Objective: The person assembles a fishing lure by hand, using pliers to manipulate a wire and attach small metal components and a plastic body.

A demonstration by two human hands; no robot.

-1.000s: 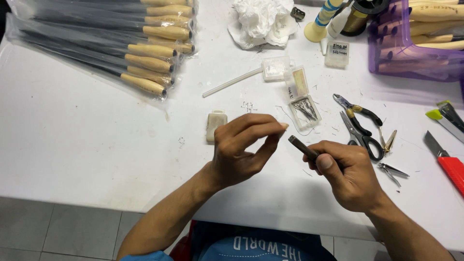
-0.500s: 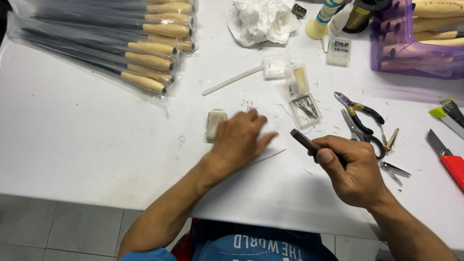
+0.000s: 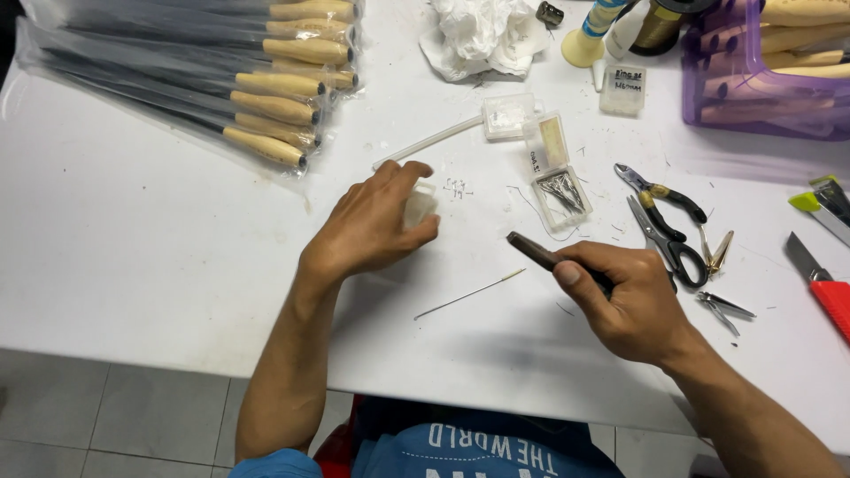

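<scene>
White table (image 3: 159,257) under everything, and I place the rest off the dark rod. Far up-left of it, a big bundle of bagged tools with pale wooden handles (image 3: 266,106), looks stiff and bulky. Far up-right, a purple bin (image 3: 708,106) with more handles. Above it, crumpled white tissue (image 3: 482,35). My right hand (image 3: 633,305) is wrapped shut around the dark rod (image 3: 536,252), whose tip pokes out up-left past my thumb; I judge it stiff, light, a bit slick, best gripped mid-shaft like now. My left hand (image 3: 372,226), left of the rod, has its fingers curled down and pinching a small translucent plastic box (image 3: 419,205) on the table; light, hard, probably brittle, take it by the side walls. Right of the rod, pliers and scissors (image 3: 664,221) lying apart from my hand. Just above it, an open clear case of thin metal pins (image 3: 560,190). Just below-left of the rod, a thin needle-like wire (image 3: 469,294) lies loose on the table, untouched; springy, tiny, easy to lose, so pinch near one end.
</scene>
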